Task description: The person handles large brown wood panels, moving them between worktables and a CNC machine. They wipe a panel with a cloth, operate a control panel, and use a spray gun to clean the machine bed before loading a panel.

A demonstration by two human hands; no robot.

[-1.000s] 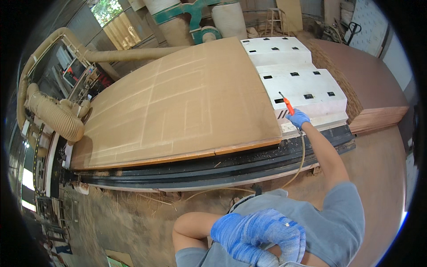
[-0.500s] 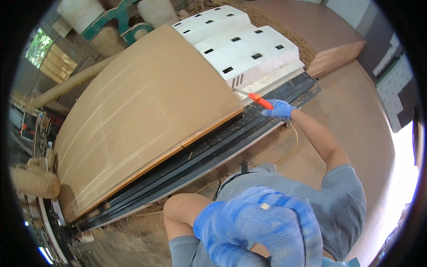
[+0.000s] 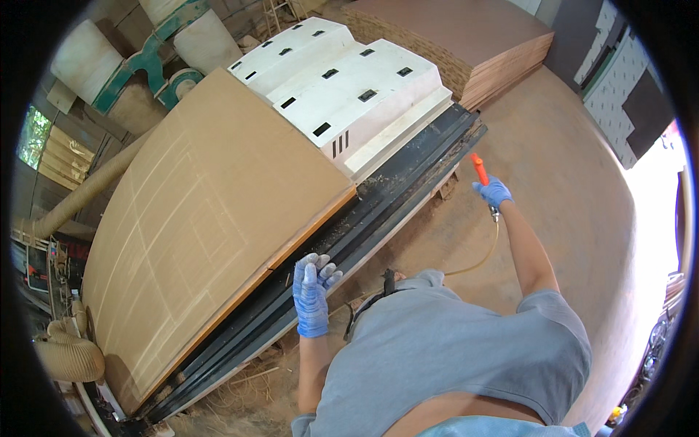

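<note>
Air gun is gripped in the right hand, its hose hanging low — we judge to keep it clear — and the left hand, half-curled, holds nothing.

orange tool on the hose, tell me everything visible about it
The orange plastic-looking handheld tool points up and slightly left in the picture, seen against the dusty brown floor. The blue-gloved right hand grips it, hiding its lower part. Below, a silvery metal-looking fitting joins a thin yellowish hose.
</note>
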